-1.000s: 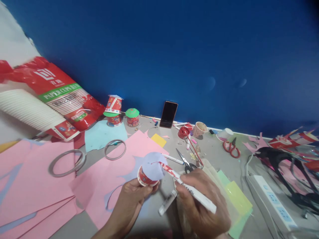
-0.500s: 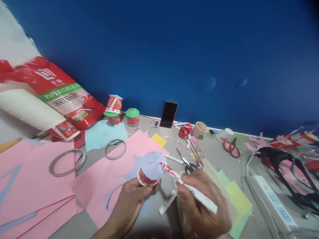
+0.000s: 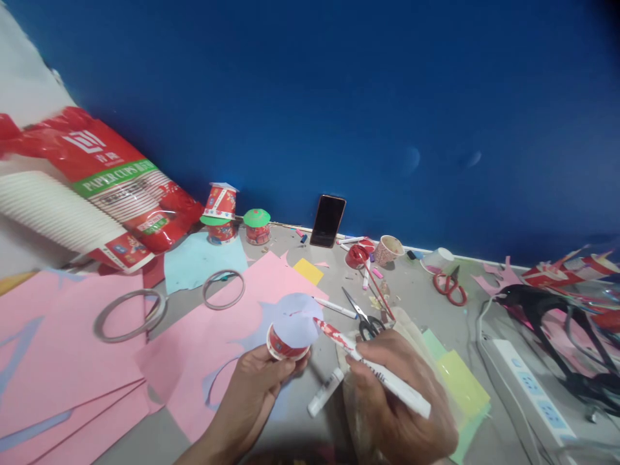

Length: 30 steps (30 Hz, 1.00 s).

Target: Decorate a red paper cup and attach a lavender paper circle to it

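My left hand (image 3: pixel 252 394) grips a small red paper cup piece (image 3: pixel 285 345) capped with a pale lilac paper disc (image 3: pixel 295 318), held low over the pink paper. My right hand (image 3: pixel 404 400) is closed round a white marker (image 3: pixel 382 374) whose red-smeared tip touches the disc's right edge. A white marker cap (image 3: pixel 325 400) lies on the table between my two hands. Black scissors (image 3: pixel 361 315) and another white marker (image 3: pixel 336 309) rest just beyond the cup.
Pink paper sheets (image 3: pixel 72 361) and two tape rings (image 3: pixel 128 315) cover the left. A red bag of paper cups (image 3: pixel 97 194) lies at far left. Decorated cups (image 3: pixel 220 213), a phone (image 3: pixel 328 221) and red scissors (image 3: pixel 450 286) stand by the blue wall. A power strip (image 3: pixel 527 387) and cables lie right.
The marker's tip has slid slightly down and right along the disc's edge, and my right hand has shifted a little right. My left hand holds the cup almost still.
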{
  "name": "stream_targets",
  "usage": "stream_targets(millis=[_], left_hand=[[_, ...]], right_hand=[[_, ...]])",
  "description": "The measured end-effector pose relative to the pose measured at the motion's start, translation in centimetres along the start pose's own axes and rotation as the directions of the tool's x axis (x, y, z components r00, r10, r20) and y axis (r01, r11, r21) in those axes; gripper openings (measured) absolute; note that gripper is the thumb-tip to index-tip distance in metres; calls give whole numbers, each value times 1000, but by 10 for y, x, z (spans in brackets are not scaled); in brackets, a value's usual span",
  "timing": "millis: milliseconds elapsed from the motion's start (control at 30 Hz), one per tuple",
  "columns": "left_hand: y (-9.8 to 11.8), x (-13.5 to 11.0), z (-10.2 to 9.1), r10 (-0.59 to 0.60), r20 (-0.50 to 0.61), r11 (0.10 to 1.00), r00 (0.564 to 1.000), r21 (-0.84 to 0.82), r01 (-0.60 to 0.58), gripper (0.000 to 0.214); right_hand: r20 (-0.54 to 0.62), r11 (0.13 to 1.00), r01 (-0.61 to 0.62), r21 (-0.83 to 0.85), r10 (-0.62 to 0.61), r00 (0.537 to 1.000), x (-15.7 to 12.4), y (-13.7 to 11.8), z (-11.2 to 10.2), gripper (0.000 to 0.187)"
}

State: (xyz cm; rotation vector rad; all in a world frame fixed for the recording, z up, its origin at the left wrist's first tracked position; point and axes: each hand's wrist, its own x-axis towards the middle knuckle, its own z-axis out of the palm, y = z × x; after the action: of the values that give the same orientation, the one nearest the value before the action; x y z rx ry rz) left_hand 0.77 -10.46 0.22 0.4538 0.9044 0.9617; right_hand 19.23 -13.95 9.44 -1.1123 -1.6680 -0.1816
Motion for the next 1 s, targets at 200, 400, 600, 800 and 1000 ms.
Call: stream_targets(millis=[200,400,600,800,1000], left_hand=[[2,-2,2,-6,7,1000,1000,-9,6,38],[1,-2,1,3,8,1000,1000,2,-3,39],[-1,0,0,14,20,1000,1000,17,-14,35],[-2,0,-2,4,25,1000,1000,-2,-4,35],[-2,0,-1,-22,20,1000,1000,6,22,36]], right_hand=[[-31,1000,2,0,-2,1000,4,-1,1,7],[-21,1000,-10,-3,10,1000,4,-3,1,10],[-14,1000,-16,-2,16,1000,7,-3,1,10],[-33,1000,-19,11,19,999,5,-3,1,11],[-74,999,-27,17,28,997,4,-4,1,12]])
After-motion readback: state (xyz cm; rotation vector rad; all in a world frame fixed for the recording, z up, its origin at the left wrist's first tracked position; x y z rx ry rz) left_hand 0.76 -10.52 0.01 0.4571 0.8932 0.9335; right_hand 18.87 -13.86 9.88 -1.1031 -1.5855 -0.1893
